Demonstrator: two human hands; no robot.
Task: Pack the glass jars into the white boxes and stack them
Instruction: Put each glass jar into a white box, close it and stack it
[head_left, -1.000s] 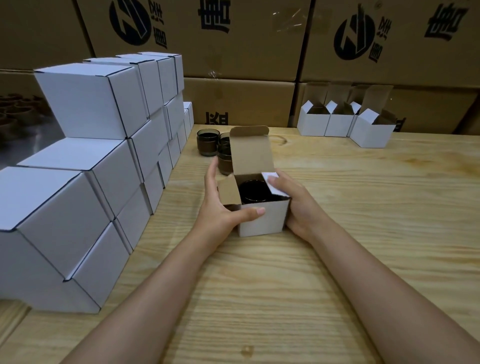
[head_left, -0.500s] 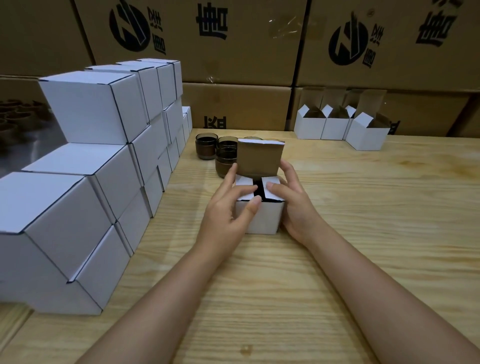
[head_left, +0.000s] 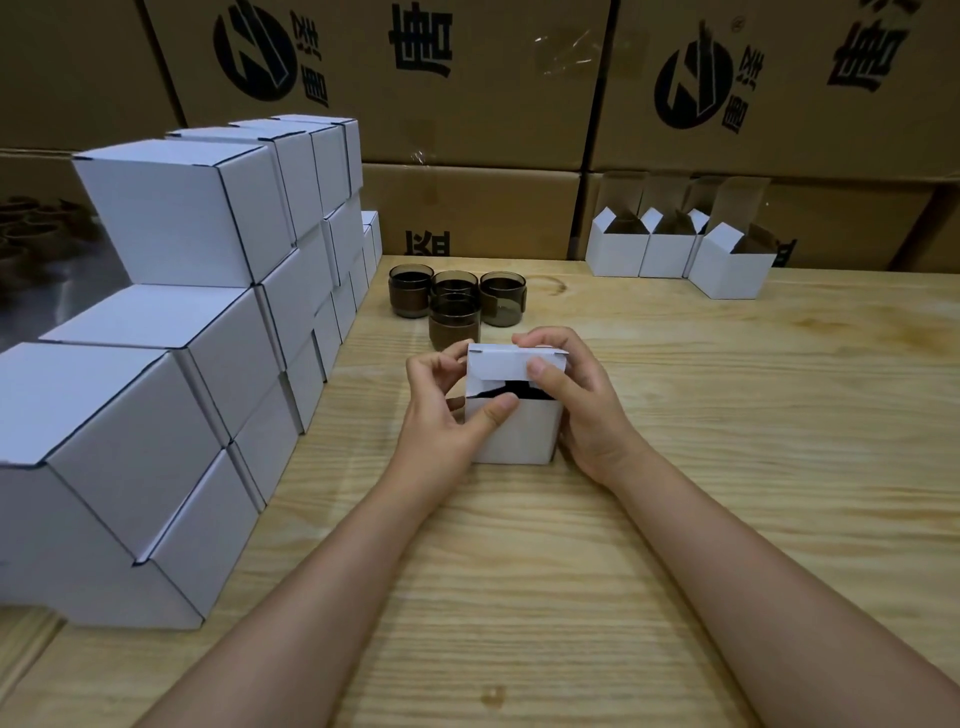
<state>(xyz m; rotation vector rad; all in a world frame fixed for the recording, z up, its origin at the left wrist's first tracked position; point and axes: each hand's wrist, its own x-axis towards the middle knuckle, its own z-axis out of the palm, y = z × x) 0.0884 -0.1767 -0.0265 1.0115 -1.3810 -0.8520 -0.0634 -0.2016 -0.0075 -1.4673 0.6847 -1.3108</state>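
Gripping white box (head_left: 511, 434) on table (head_left: 519, 571): left hand (head_left: 441, 421), right hand (head_left: 582, 410) fingers curled round half-closed lid (head_left: 511, 364); I see dark jar (head_left: 519, 388) inside. Four glass jars (head_left: 453, 322) behind, four open boxes (head_left: 730, 265) far right.

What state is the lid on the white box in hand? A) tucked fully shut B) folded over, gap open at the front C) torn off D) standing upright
B: the lid is bent over the white box under the thumb of the right hand, yet a dark gap shows along the front edge, where the thumb of the left hand rests.
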